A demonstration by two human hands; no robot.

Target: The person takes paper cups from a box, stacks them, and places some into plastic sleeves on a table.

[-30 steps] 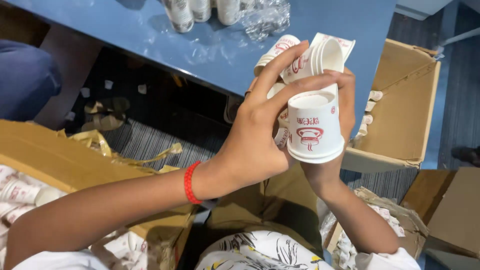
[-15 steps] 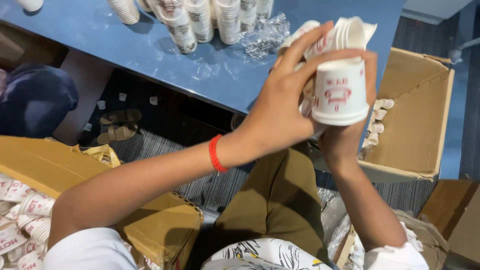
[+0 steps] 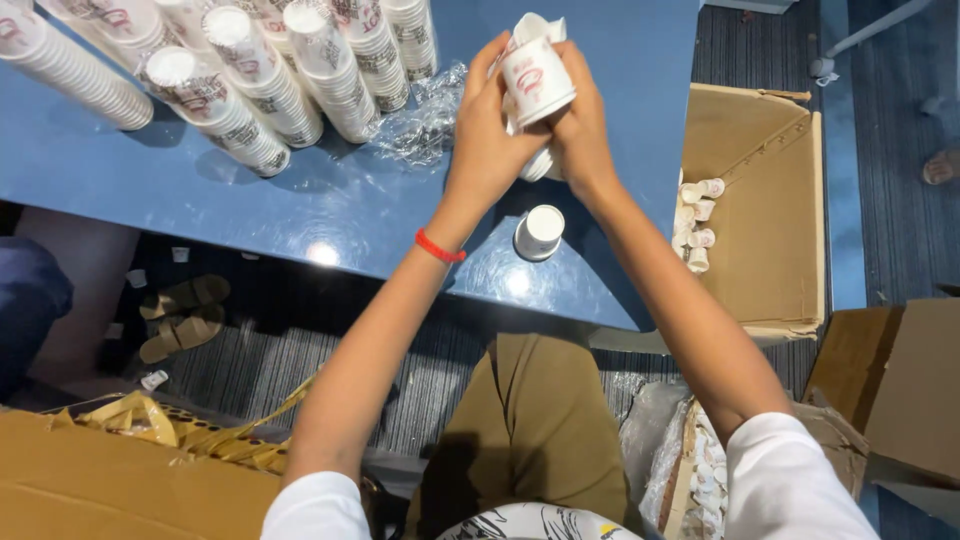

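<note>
Both hands have moved up and out over the blue tabletop (image 3: 300,210) since half a second ago, and a lone cup now shows below them. On the far left, long stacks of white paper cups (image 3: 250,90) lie on their sides on the tabletop, with crinkly clear plastic wrap (image 3: 425,125) just beside them. Next comes the left hand (image 3: 490,140), with a red band (image 3: 440,247) on its wrist. Its fingers are curled shut around a bunch of small white cups (image 3: 535,80) with red print, held up above the tabletop. The right hand (image 3: 580,130) holds the same bunch from the other side, its fingers wrapped tight too. One single cup (image 3: 540,232) stands upside down on the tabletop, right under the hands. Off to the right, an open cardboard box (image 3: 770,200) sits on the floor, with a few little cups (image 3: 697,225) lying inside it.
</note>
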